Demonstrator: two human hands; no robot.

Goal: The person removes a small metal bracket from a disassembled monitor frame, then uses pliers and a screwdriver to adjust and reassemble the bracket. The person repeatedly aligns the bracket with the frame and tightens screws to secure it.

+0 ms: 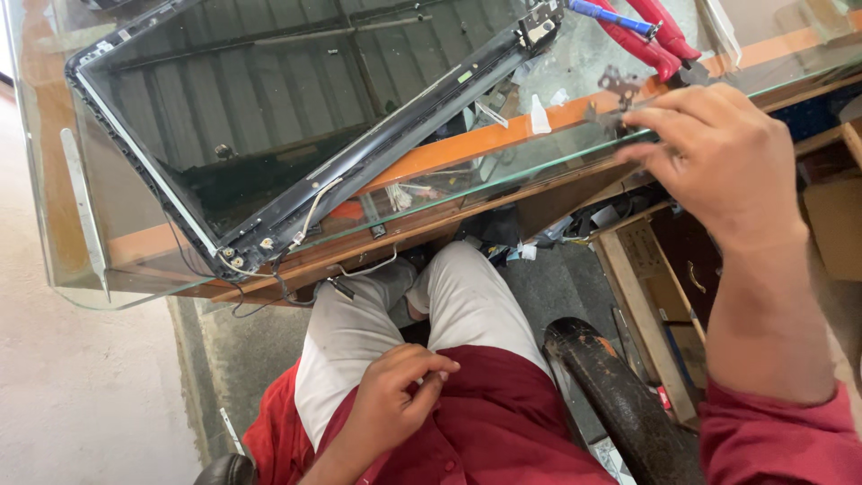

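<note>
A laptop screen panel with its dark frame lies at an angle on a glass tabletop, thin cables trailing off its near corner. My right hand reaches over the table's near edge on the right and pinches a small metal hinge bracket at its fingertips. Just beyond it lie red-handled pliers and a blue-handled tool. My left hand rests on my lap against the red shirt, fingers curled, thumb and fingertips together; whether it holds anything small is hidden.
Small clear plastic bits and screws lie on the glass near the panel's hinge corner. Under the table are wooden shelves with clutter at the right. A black chair arm rises by my right knee. Bare floor lies at left.
</note>
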